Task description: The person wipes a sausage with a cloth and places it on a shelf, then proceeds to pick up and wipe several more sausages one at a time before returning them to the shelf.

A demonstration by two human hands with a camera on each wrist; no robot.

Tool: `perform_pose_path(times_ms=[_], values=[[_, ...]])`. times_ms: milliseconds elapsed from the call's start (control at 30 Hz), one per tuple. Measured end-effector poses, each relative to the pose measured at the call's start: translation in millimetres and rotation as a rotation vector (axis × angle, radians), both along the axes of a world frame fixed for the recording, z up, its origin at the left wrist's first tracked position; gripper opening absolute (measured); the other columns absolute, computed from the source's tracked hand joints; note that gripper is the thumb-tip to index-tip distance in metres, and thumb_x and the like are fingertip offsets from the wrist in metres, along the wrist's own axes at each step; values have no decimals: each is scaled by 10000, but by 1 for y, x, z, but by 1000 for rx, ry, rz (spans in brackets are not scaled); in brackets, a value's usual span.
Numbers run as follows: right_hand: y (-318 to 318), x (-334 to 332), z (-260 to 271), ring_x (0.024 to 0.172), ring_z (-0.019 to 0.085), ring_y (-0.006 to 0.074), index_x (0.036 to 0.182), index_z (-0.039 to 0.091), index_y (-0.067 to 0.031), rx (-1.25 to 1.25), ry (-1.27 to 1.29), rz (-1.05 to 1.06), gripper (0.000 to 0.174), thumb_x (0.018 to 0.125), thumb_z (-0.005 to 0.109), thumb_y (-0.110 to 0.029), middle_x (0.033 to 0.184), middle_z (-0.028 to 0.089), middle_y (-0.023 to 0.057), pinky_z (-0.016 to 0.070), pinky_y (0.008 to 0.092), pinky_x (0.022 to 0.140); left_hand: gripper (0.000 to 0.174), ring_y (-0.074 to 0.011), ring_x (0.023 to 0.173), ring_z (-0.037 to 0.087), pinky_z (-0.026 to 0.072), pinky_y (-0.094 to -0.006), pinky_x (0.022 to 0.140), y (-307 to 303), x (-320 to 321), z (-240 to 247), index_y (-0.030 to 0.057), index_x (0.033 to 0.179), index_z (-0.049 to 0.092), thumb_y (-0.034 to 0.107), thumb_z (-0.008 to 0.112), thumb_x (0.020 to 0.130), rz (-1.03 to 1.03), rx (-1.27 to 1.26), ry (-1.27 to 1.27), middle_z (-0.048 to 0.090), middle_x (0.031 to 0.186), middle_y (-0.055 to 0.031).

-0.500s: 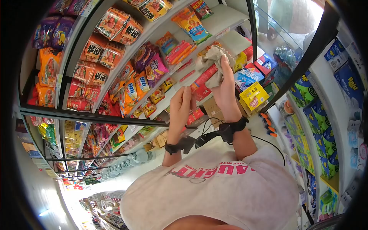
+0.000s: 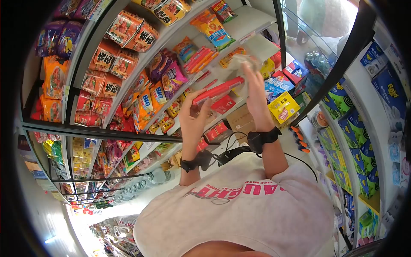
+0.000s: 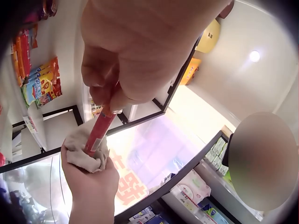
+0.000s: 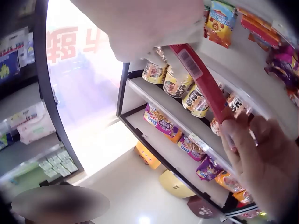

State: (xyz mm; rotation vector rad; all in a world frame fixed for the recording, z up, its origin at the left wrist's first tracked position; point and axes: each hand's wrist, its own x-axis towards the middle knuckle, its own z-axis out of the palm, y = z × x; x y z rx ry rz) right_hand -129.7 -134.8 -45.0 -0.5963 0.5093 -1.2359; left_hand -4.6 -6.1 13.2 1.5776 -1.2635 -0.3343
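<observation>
Tilted since the earlier frame, the red packet [image 2: 219, 91] now shows a long narrow edge to the head view, where its broad face showed before. The left hand [image 2: 192, 120] has opened its curled fingers into a wider hold, thumb on one side and fingers on the other, round the packet's near end. The right hand [image 2: 257, 96] has the grey cloth [image 2: 242, 64] at the far end; in the left wrist view the cloth wraps that tip, pinched between thumb and fingers, though blur in the head view makes the exact finger placing hard to judge. So the packet is up between the two hands, in front of the snack shelves, supported at one end and covered with cloth at the other.

A white barcode label [image 4: 190, 64] sits on the packet, its digits too small to read. Among the stock, orange bags [image 2: 158, 96] read "BIG", and a blue box [image 2: 391, 92] on the right-hand shelving reads "Raid". Orange noodle packs [image 2: 105, 55] carry heavy black Chinese characters, and a bright panel beyond the shelves bears large red characters [image 4: 63, 44]. Pink capitals, partly creased, run across the white shirt [image 2: 239, 218]; "GHT" is legible.
</observation>
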Motion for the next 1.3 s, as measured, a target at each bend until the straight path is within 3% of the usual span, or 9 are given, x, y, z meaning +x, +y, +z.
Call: perform_pose_path(times_ms=[33,233,433,600,767,1000,1100,1200,1300], values=[[0,0,1,1184,594,116,1360,583,-53,-54,4,69,470,1014,640,-367,1286,636,39,463,288,1008,285,-36,686,587,421,-193,568,-1,4,-2,44,1244,640,126,704,978,22,5,23,645,814,13],[-5,-3,1,907,598,61,1179,685,-19,-211,320,275,336,1017,644,-311,1022,691,11,496,237,796,354,-90,802,651,463,-228,634,2,22,10,21,1310,591,120,691,985,-4,50,107,694,923,-55],[3,2,10,898,588,57,1196,673,0,-405,217,239,340,1005,661,-281,1008,684,-1,496,240,779,481,-162,933,698,548,-282,806,-2,30,9,-7,1397,497,91,698,971,58,-71,255,701,1021,-127],[12,1,10,936,576,67,1243,640,-1,-526,204,445,359,999,677,-262,1054,674,5,491,246,807,564,-191,988,696,563,-321,873,-15,36,11,-33,1446,430,83,702,966,102,-234,349,708,1070,-174],[26,13,16,936,574,71,1211,631,-3,-549,167,659,335,988,698,-243,1037,669,-2,488,251,817,305,-114,924,674,528,-249,830,-33,30,26,-50,1204,655,132,717,968,12,-100,330,725,1038,-113],[31,26,20,924,606,67,1165,649,-10,-202,91,472,298,975,714,-229,1014,670,-2,492,247,809,311,-123,942,676,532,-269,839,-42,32,11,-17,1254,663,148,687,992,-74,-16,296,721,1053,-70],[29,26,21,902,612,60,1149,654,-26,-54,41,384,271,972,715,-222,1003,668,-9,493,238,773,357,-146,997,672,528,-269,865,-37,28,13,1,1272,667,178,720,966,-162,30,305,680,1176,-92],[22,22,20,883,616,55,1136,654,-43,-39,-65,340,242,974,711,-213,998,665,-15,492,234,739,412,-173,1080,656,537,-287,905,-29,26,14,12,1255,683,189,789,898,-160,-12,-92,598,1300,-115],[18,26,20,879,621,54,1126,653,-57,0,-130,182,210,982,699,-203,1003,665,-17,494,234,729,450,-196,1142,634,575,-312,912,-23,9,23,25,1234,696,153,840,827,-74,-32,-183,550,1329,-123]])
